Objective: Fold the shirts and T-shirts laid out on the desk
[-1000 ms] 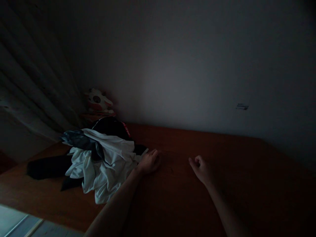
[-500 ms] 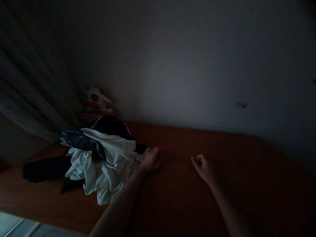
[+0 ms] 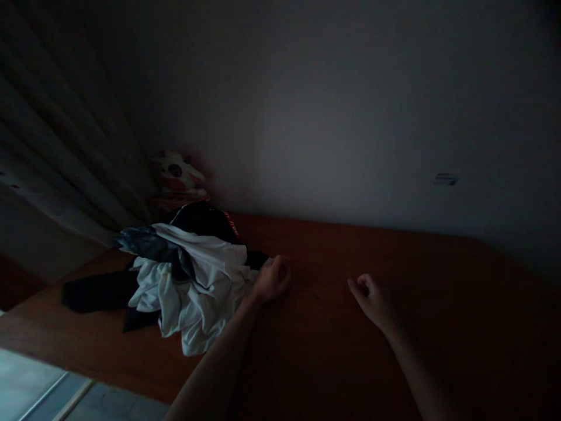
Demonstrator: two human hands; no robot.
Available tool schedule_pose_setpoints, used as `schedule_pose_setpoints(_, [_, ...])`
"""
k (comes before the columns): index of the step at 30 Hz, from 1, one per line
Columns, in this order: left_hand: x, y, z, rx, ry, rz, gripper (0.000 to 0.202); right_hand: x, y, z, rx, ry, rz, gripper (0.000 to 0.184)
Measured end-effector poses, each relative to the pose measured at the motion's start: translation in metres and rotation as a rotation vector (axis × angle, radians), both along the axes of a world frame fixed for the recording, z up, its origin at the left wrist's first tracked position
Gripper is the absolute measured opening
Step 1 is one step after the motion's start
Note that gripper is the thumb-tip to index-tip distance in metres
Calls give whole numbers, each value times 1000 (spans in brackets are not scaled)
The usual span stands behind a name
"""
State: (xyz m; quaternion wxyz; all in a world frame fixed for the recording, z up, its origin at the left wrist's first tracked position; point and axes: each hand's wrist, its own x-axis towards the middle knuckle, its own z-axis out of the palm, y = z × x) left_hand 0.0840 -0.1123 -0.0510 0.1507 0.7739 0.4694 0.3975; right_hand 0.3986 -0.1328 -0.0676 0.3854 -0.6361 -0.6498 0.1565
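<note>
The room is dim. My left hand (image 3: 272, 279) rests on the reddish-brown wooden table (image 3: 333, 333) with its fingers curled, right at the edge of a heap of clothes (image 3: 188, 275) made of white, grey and black garments. Whether those fingers pinch any cloth I cannot make out. My right hand (image 3: 372, 298) lies on the bare wood a little to the right, fingers curled loosely into a half fist with nothing seen in them.
A small white and red plush toy (image 3: 177, 175) sits in the far left corner behind the heap. Curtains (image 3: 52, 158) hang along the left side. A plain wall (image 3: 350, 117) backs the table. Pale floor (image 3: 35, 392) shows past the table's near left edge.
The view has shifted slightly. My left hand has curled its fingers more tightly by the heap; my right hand stays much where it was.
</note>
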Motion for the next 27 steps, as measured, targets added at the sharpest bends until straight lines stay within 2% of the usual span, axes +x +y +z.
schedule_pose_setpoints(6, [0,-1,-1,-10,-16,-17,26,5,3,-5,-30,-14,-12,50])
schedule_pose_setpoints(14, [-2,-1,0,-36,3,-49,22,5,3,-2,-76,-17,6,46])
schedule_pose_setpoints(19, [-1,2,-2,-27,58,-75,24,4,6,-2,-84,-14,-3,46])
schedule_pose_setpoints(25, [2,4,0,66,202,-108,17,3,5,-3,-79,29,-3,44])
schedule_pose_setpoints(27, [2,4,0,62,191,-118,19,5,5,-5,-87,44,-1,43])
